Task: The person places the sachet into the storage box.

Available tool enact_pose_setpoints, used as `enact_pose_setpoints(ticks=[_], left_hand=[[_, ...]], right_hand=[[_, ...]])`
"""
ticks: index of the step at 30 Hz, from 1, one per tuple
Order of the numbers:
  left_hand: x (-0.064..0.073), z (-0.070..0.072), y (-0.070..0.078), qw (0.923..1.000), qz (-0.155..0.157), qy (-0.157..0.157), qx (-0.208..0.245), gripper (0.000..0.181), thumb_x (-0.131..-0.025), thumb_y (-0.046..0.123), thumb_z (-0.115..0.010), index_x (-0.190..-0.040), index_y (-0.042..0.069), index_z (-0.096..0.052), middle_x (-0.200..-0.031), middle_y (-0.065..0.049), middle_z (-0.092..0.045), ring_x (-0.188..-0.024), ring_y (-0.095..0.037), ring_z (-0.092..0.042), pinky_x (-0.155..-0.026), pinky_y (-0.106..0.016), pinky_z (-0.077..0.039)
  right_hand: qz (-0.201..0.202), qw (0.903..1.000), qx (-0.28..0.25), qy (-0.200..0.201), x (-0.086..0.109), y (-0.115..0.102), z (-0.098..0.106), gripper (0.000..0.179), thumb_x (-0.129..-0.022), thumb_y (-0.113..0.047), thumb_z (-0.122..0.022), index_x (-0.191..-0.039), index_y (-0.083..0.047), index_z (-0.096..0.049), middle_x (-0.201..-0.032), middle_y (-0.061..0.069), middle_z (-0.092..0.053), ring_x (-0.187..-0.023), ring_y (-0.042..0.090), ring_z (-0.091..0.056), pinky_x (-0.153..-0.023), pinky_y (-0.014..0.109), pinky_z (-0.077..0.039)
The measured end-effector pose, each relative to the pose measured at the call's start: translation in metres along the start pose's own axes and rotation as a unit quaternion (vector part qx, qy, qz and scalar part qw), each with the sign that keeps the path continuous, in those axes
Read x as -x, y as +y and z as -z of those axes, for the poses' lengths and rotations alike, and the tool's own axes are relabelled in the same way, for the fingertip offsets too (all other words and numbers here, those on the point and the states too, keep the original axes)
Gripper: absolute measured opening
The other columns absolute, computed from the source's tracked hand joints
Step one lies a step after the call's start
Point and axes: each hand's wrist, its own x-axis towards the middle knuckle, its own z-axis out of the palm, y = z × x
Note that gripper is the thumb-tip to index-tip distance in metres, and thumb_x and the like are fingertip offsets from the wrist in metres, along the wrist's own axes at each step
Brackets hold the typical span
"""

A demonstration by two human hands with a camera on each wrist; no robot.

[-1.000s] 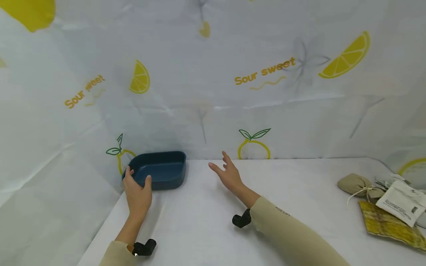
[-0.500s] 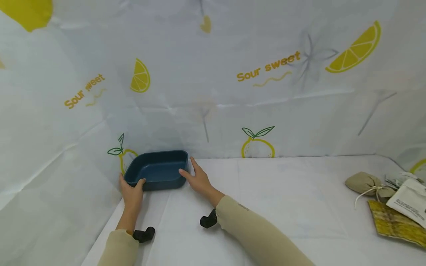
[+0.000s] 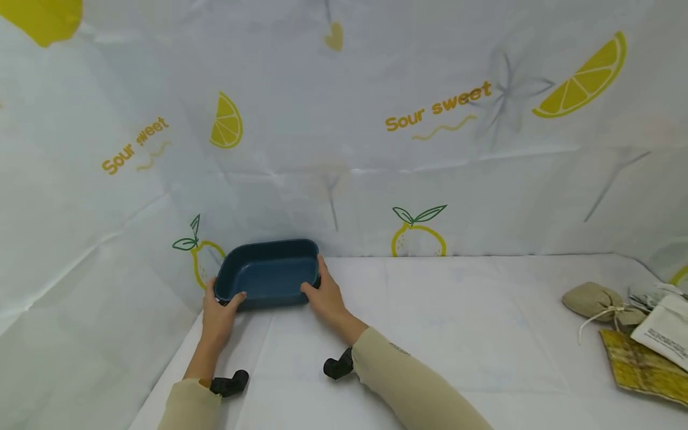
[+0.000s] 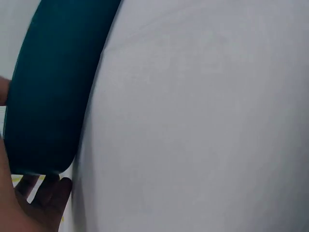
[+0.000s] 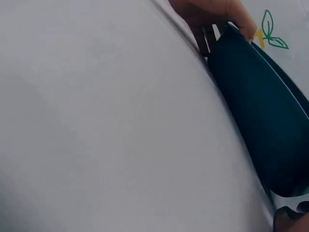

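Observation:
A dark blue rectangular dish (image 3: 276,278) with rounded corners stands at the back left of the table, nothing lying in it. At its left front corner my left hand (image 3: 217,316) grips it, thumb over the front rim and fingers around the outside. My right hand (image 3: 329,298) holds the right end the same way. In the left wrist view the dish's wall (image 4: 53,92) runs close over the white cloth, with left-hand fingers (image 4: 58,193) at its end. The right wrist view has the dish's long side (image 5: 260,116), the left hand (image 5: 210,12) at the far corner and right fingertips at the lower edge.
At the right lie a tied beige pouch (image 3: 596,301), a white printed packet (image 3: 663,325) and a yellow-brown patterned cloth piece (image 3: 639,361). A white lemon-print sheet (image 3: 344,143) hangs behind and to the left of the white-covered table (image 3: 457,334).
My right hand has come left onto the dish's right end, and my left hand has taken hold of its left corner. The dish has shifted slightly right.

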Motion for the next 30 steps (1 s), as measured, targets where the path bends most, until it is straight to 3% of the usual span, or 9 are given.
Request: enact_pose_setpoints(ticks=[4, 7, 12, 16, 22, 24, 26, 28, 30], left_hand=[[0.000, -0.006, 0.002, 0.9969, -0.037, -0.021, -0.067, 0.103, -0.094, 0.035, -0.064, -0.164, 0.013, 0.007, -0.168, -0.027, -0.007, -0.154, -0.047, -0.014, -0.123, -0.063, -0.019], [0.000, -0.010, 0.006, 0.9954, -0.049, -0.040, -0.072, 0.105, -0.094, 0.038, -0.066, -0.163, 0.013, 0.008, -0.171, -0.021, -0.003, -0.157, -0.044, -0.009, -0.125, -0.061, -0.015], [0.000, -0.017, 0.011, 0.9957, -0.053, -0.048, -0.060, 0.105, -0.093, 0.039, -0.067, -0.164, 0.014, 0.006, -0.171, -0.020, -0.004, -0.157, -0.043, -0.009, -0.126, -0.060, -0.014], [0.002, -0.020, 0.013, 0.9951, -0.055, -0.054, -0.063, 0.108, -0.092, 0.043, -0.070, -0.164, 0.013, 0.005, -0.171, -0.018, -0.005, -0.158, -0.041, -0.010, -0.126, -0.060, -0.015], [0.005, -0.025, 0.017, 0.9926, -0.049, -0.073, -0.084, 0.113, -0.090, 0.053, -0.070, -0.164, 0.016, 0.005, -0.172, -0.015, -0.004, -0.157, -0.041, -0.011, -0.124, -0.062, -0.019], [0.006, -0.028, 0.019, 0.9922, -0.051, -0.077, -0.083, 0.112, -0.089, 0.054, -0.070, -0.164, 0.019, 0.005, -0.172, -0.015, -0.005, -0.157, -0.042, -0.012, -0.123, -0.062, -0.021], [0.007, -0.033, 0.020, 0.9923, -0.058, -0.080, -0.075, 0.111, -0.089, 0.053, -0.071, -0.164, 0.022, 0.005, -0.172, -0.014, -0.005, -0.157, -0.041, -0.012, -0.123, -0.062, -0.021], [0.008, -0.039, 0.021, 0.9921, -0.068, -0.081, -0.068, 0.111, -0.088, 0.051, -0.072, -0.164, 0.024, 0.004, -0.172, -0.013, -0.006, -0.158, -0.041, -0.013, -0.123, -0.062, -0.021], [0.009, -0.045, 0.022, 0.9918, -0.077, -0.082, -0.060, 0.111, -0.088, 0.050, -0.074, -0.164, 0.025, 0.004, -0.172, -0.012, -0.006, -0.158, -0.040, -0.012, -0.124, -0.062, -0.020]], right_hand=[[0.019, 0.9989, 0.033, 0.027, 0.003, 0.010, 0.014, 0.084, -0.090, -0.024, -0.054, -0.164, -0.020, -0.016, -0.166, 0.008, -0.032, -0.137, 0.029, -0.050, -0.110, 0.047, -0.042], [0.033, 0.9980, 0.035, 0.041, 0.005, 0.016, 0.021, 0.085, -0.091, -0.022, -0.053, -0.165, -0.021, -0.011, -0.167, 0.007, -0.028, -0.123, 0.027, -0.053, -0.101, 0.045, -0.043], [0.075, 0.9951, 0.031, 0.057, 0.010, 0.022, 0.029, 0.086, -0.092, -0.018, -0.054, -0.164, -0.024, -0.008, -0.170, 0.002, -0.020, -0.149, 0.026, -0.038, -0.112, 0.049, -0.040], [0.105, 0.9912, 0.049, 0.063, 0.013, 0.025, 0.036, 0.083, -0.092, -0.016, -0.054, -0.164, -0.020, -0.013, -0.169, 0.003, -0.023, -0.148, 0.024, -0.040, -0.111, 0.047, -0.041], [0.112, 0.9885, 0.082, 0.061, 0.017, 0.030, 0.050, 0.082, -0.091, -0.016, -0.054, -0.164, -0.018, -0.016, -0.168, 0.003, -0.028, -0.098, 0.026, -0.055, -0.090, 0.039, -0.042], [0.114, 0.9876, 0.086, 0.066, 0.019, 0.031, 0.054, 0.081, -0.092, -0.015, -0.054, -0.164, -0.016, -0.016, -0.168, 0.005, -0.028, -0.100, 0.028, -0.057, -0.092, 0.041, -0.044], [0.114, 0.9868, 0.089, 0.072, 0.021, 0.032, 0.060, 0.081, -0.092, -0.014, -0.053, -0.164, -0.015, -0.015, -0.168, 0.007, -0.027, -0.121, 0.030, -0.058, -0.103, 0.045, -0.045], [0.117, 0.9858, 0.091, 0.079, 0.024, 0.033, 0.065, 0.081, -0.092, -0.012, -0.052, -0.164, -0.012, -0.015, -0.168, 0.010, -0.025, -0.144, 0.030, -0.044, -0.116, 0.049, -0.039], [0.115, 0.9853, 0.097, 0.081, 0.026, 0.034, 0.071, 0.081, -0.093, -0.011, -0.052, -0.164, -0.011, -0.014, -0.169, 0.010, -0.024, -0.153, 0.030, -0.031, -0.122, 0.051, -0.032]])
